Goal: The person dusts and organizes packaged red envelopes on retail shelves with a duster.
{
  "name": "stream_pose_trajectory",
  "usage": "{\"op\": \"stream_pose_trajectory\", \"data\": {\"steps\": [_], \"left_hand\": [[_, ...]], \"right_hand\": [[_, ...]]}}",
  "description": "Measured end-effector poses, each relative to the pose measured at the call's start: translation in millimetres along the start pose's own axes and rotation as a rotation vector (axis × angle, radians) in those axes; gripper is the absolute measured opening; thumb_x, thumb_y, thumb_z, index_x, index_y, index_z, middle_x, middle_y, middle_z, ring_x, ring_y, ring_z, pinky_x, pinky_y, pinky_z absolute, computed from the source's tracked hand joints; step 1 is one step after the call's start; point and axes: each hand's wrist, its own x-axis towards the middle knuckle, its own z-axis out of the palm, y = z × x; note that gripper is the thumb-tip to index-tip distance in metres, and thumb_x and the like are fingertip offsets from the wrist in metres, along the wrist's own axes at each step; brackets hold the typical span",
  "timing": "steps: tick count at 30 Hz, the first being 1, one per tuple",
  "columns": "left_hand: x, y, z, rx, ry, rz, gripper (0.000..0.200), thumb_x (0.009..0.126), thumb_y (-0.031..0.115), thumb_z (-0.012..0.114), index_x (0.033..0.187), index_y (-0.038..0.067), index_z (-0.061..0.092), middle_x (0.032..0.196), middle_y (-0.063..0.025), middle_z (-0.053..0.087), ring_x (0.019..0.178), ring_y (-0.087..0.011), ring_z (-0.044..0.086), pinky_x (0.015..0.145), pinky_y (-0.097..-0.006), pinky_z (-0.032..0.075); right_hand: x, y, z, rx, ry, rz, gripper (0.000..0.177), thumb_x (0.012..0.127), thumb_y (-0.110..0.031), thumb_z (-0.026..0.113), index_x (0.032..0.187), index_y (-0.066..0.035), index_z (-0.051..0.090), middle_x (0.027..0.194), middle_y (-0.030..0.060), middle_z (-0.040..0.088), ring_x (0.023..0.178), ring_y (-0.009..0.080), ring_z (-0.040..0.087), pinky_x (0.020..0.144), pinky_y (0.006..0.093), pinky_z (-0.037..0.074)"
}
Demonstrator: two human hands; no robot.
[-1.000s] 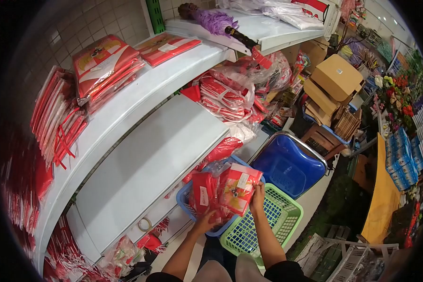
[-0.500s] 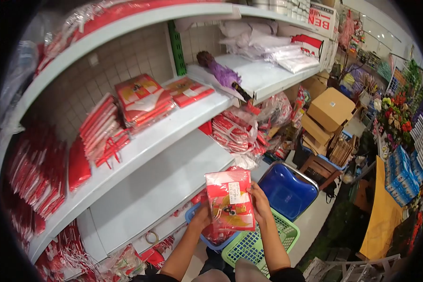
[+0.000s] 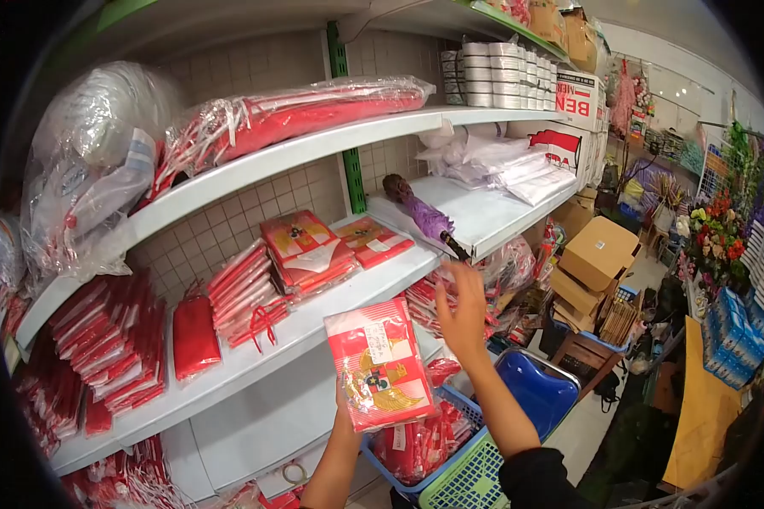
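A bundle of plastic-wrapped red-and-white packets point(image 3: 379, 365), with a gold eagle emblem and a handwritten white label, is gripped in my left hand point(image 3: 343, 411). That hand is mostly hidden behind the bundle. My right hand point(image 3: 463, 310) is off the bundle and raised to its right, fingers apart and empty. Just beyond its fingertips, in the view, is the dark handle of a purple duster-like thing point(image 3: 424, 212) lying on the shelf. Below the bundle, a blue basket point(image 3: 416, 488) holds more red packets point(image 3: 416, 445).
On the middle shelf point(image 3: 314, 310) lie similar packet stacks point(image 3: 310, 250) and red pouches point(image 3: 197, 338). Above them, a long plastic-wrapped red bundle point(image 3: 306, 114) rests on the upper shelf. A green basket point(image 3: 467, 475), blue chair point(image 3: 535, 390) and cardboard boxes point(image 3: 598, 254) stand to the right.
My right hand has let go of the bundle and moved up toward the shelf. The left hand has raised the bundle slightly leftward. The view has tilted up, showing more upper shelf.
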Motion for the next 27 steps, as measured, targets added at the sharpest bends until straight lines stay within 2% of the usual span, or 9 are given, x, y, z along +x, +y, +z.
{"op": "stream_pose_trajectory", "data": {"steps": [4, 7, 13, 15, 17, 22, 23, 25, 27], "left_hand": [[-6.4, 13.1, 18.8, 0.068, -0.007, 0.122, 0.055, 0.088, 0.044, 0.042, 0.124, 0.002, 0.045, 0.119, -0.017, 0.053, 0.102, -0.0329, 0.055, 0.088, -0.0468, 0.045], [-13.0, 24.8, 15.2, 0.048, -0.051, 0.17, 0.053, 0.088, 0.043, 0.044, 0.122, 0.002, 0.045, 0.116, -0.0163, 0.054, 0.1, -0.0313, 0.055, 0.087, -0.0453, 0.046], [-18.2, 37.2, 5.8, 0.045, -0.095, 0.196, 0.049, 0.09, 0.04, 0.041, 0.119, 0.001, 0.047, 0.113, -0.0158, 0.056, 0.098, -0.0298, 0.056, 0.085, -0.0442, 0.047], [-18.9, 40.7, 15.8, -0.037, -0.161, 0.153, 0.049, 0.09, 0.039, 0.041, 0.119, 0.001, 0.048, 0.114, -0.0161, 0.055, 0.098, -0.0298, 0.056, 0.085, -0.0432, 0.047], [-17.6, 40.7, 12.4, -0.067, -0.19, 0.15, 0.049, 0.09, 0.039, 0.04, 0.119, 0.001, 0.048, 0.114, -0.0161, 0.055, 0.098, -0.0301, 0.056, 0.085, -0.0427, 0.047], [-22.1, 35.6, 13.5, -0.116, -0.207, 0.16, 0.05, 0.091, 0.041, 0.039, 0.119, 0.001, 0.047, 0.113, -0.0168, 0.055, 0.098, -0.0308, 0.056, 0.085, -0.0455, 0.047], [-22.9, 34.5, 13.6, -0.119, -0.214, 0.162, 0.05, 0.091, 0.041, 0.038, 0.119, 0.001, 0.047, 0.113, -0.0168, 0.055, 0.098, -0.0309, 0.056, 0.085, -0.0457, 0.047], [-25.2, 33.8, 14.5, -0.13, -0.232, 0.166, 0.05, 0.091, 0.042, 0.038, 0.119, 0.002, 0.048, 0.112, -0.0169, 0.055, 0.098, -0.031, 0.056, 0.084, -0.0463, 0.047], [-29.8, 32.3, 14.8, -0.135, -0.253, 0.176, 0.05, 0.091, 0.042, 0.038, 0.119, 0.002, 0.048, 0.112, -0.0169, 0.055, 0.098, -0.0312, 0.056, 0.084, -0.0468, 0.047]], "right_hand": [[45.8, 37.3, 46.3, -0.503, 0.049, -0.069, 0.031, 0.075, -0.006, 0.056, 0.105, 0.003, 0.052, 0.094, 0.019, 0.056, 0.099, 0.0317, 0.052, 0.092, 0.0387, 0.035], [63.4, 73.0, 83.6, -0.789, -0.289, 0.172, 0.024, 0.075, -0.007, 0.056, 0.097, 0.0, 0.052, 0.093, 0.0169, 0.057, 0.094, 0.0315, 0.057, 0.085, 0.0399, 0.042], [41.8, 98.2, 100.7, -0.553, -0.239, 0.192, 0.022, 0.084, -0.015, 0.049, 0.098, 0.001, 0.052, 0.086, 0.019, 0.06, 0.081, 0.0387, 0.061, 0.064, 0.0469, 0.049], [28.7, 83.6, 75.8, -0.283, -0.343, 0.447, 0.03, 0.09, -0.022, 0.043, 0.098, 0.005, 0.05, 0.082, 0.0254, 0.06, 0.082, 0.0429, 0.058, 0.07, 0.0484, 0.046], [-11.8, 64.3, 50.7, -0.047, -0.364, 0.324, 0.04, 0.094, -0.03, 0.038, 0.098, 0.008, 0.049, 0.083, 0.0304, 0.057, 0.082, 0.0457, 0.055, 0.069, 0.0485, 0.043], [-146.2, -33.3, -12.0, 0.289, -0.537, 0.54, 0.041, 0.096, -0.03, 0.036, 0.072, 0.002, 0.046, 0.057, 0.0166, 0.045, 0.054, 0.0284, 0.044, 0.053, 0.0393, 0.035], [-181.2, -35.1, -21.7, 0.211, -0.599, 0.5, 0.033, 0.093, -0.026, 0.042, 0.079, 0.003, 0.05, 0.073, 0.0283, 0.055, 0.068, 0.0441, 0.055, 0.057, 0.0472, 0.04], [-233.2, -45.1, -42.4, 0.213, -0.75, 0.524, 0.03, 0.091, -0.025, 0.045, 0.079, 0.002, 0.051, 0.069, 0.0279, 0.054, 0.064, 0.0453, 0.054, 0.054, 0.048, 0.04], [-287.6, -42.0, -46.9, 0.116, -0.657, 0.454, 0.025, 0.093, -0.024, 0.043, 0.106, -0.005, 0.05, 0.091, 0.0283, 0.055, 0.076, 0.0332, 0.059, 0.07, 0.048, 0.042]]}}
